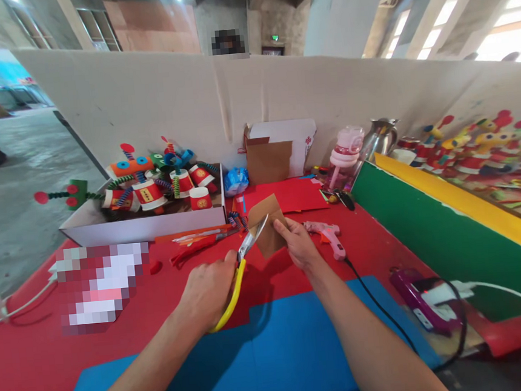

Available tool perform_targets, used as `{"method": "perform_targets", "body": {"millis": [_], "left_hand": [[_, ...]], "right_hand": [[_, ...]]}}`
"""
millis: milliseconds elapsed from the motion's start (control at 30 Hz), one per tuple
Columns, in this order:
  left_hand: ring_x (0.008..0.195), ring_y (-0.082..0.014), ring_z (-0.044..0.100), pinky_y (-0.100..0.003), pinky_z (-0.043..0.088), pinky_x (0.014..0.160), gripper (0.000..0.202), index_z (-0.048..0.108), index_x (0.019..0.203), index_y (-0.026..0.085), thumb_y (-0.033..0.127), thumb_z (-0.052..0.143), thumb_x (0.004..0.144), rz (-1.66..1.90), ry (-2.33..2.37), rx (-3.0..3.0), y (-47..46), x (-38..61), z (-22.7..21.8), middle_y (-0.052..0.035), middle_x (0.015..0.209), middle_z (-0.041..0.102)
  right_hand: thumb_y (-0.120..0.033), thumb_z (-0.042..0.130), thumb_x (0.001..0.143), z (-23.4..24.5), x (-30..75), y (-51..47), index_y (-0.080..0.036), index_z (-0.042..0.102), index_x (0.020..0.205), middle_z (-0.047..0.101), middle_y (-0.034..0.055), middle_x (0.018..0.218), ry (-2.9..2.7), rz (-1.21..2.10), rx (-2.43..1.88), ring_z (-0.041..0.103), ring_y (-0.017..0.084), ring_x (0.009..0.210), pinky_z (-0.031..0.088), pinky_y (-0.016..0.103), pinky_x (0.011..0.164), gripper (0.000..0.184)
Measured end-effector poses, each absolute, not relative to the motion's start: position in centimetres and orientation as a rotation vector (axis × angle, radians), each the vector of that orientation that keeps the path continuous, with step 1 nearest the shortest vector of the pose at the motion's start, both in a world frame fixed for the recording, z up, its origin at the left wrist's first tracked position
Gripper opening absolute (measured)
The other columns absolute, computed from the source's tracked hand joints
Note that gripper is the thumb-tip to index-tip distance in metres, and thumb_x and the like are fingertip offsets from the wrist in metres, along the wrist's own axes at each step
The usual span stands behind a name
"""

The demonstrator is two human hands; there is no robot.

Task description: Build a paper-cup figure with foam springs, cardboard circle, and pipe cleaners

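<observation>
My left hand [211,288] is closed around the yellow handles of a pair of scissors [236,295]. Their metal blades are parted and reach across a piece of brown cardboard [271,243]. My right hand [299,244] pinches the right edge of that cardboard, thumb on top. The cardboard is held above the red table covering, and I cannot tell how far the blades have cut into it. Just right of my right hand lies a pink glue gun [330,233] with a black cord. A blue sheet [291,339] lies beneath my forearms.
A white box [154,227] at the left holds several paper-cup figures [150,194]. Behind are an open cardboard box [269,161], a red sheet [301,195], a pink bottle [345,157] and a metal jug [380,136]. At right stand a green panel [447,246] and a purple device [418,303] with cables.
</observation>
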State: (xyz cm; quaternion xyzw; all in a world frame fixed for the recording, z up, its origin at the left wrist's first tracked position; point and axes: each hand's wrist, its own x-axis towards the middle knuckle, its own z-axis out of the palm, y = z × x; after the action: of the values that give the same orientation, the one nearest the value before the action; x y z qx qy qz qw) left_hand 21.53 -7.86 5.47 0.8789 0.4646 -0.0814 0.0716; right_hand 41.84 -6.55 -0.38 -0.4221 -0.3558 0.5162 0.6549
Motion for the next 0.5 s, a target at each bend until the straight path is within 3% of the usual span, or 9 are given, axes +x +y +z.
{"method": "perform_targets", "body": {"millis": [367, 500], "left_hand": [[0.081, -0.0343, 0.07, -0.039, 0.051, 0.065, 0.025, 0.047, 0.109, 0.017, 0.019, 0.037, 0.086, -0.27, 1.335, 2.652, -7.9, 21.5, 5.6, -0.0123, 0.081, 0.07], [0.08, -0.0325, 0.07, -0.036, 0.05, 0.064, 0.027, 0.048, 0.11, 0.017, 0.017, 0.037, 0.086, -0.275, 1.347, 2.666, -8.0, 21.4, 5.8, -0.0121, 0.081, 0.07]], "right_hand": [[-0.052, 0.083, 0.055, -0.1, 43.0, -6.6, -0.022, 0.075, 0.086, 0.077, 0.0019, 0.089, -0.849, 1.21, -0.989, 0.069, 0.022, 0.09, 0.052, 0.033, 0.083, 0.044], [-0.052, 0.083, 0.054, 0.2, 43.2, -6.8, -0.023, 0.075, 0.083, 0.077, 0.0012, 0.084, -0.864, 1.219, -0.993, 0.069, 0.021, 0.084, 0.053, 0.031, 0.077, 0.042]]}}
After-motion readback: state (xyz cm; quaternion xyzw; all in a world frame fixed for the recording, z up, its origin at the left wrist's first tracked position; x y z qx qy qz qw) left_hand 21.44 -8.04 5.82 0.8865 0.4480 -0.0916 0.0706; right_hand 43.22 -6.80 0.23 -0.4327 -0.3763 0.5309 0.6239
